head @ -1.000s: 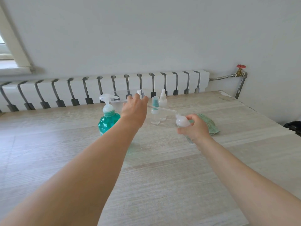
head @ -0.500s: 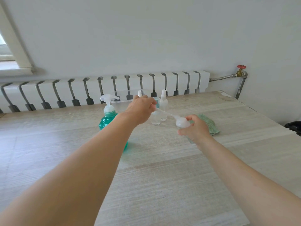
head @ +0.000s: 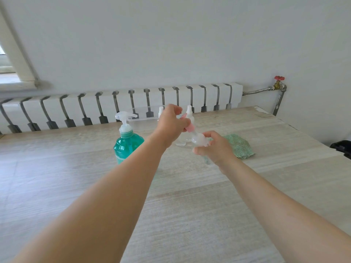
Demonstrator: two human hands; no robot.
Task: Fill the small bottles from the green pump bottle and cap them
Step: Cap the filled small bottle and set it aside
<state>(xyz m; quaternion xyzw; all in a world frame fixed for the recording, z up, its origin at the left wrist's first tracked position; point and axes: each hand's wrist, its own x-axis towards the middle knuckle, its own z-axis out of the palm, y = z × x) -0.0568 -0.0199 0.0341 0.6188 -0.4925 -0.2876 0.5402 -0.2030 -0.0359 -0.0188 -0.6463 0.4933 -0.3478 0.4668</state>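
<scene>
The green pump bottle [head: 127, 145] with a white pump head stands at the table's middle left. My left hand [head: 171, 126] grips a pink pump cap [head: 189, 127] whose thin tube slants down to the mouth of a small clear bottle [head: 198, 139]. My right hand [head: 213, 147] grips that small bottle above the table. Behind my hands stand other small clear bottles [head: 189, 112], partly hidden by the left hand.
A clear plastic tray [head: 142, 121] sits behind the pump bottle. A green cloth [head: 239, 146] lies to the right of my hands. A white radiator [head: 121, 105] runs along the table's far edge, with a red valve [head: 279, 78] on the wall pipe.
My left hand came away from the standing bottles with the pink cap and brought it down and right, its tube sinking toward the small bottle's mouth. The right hand barely moved.
</scene>
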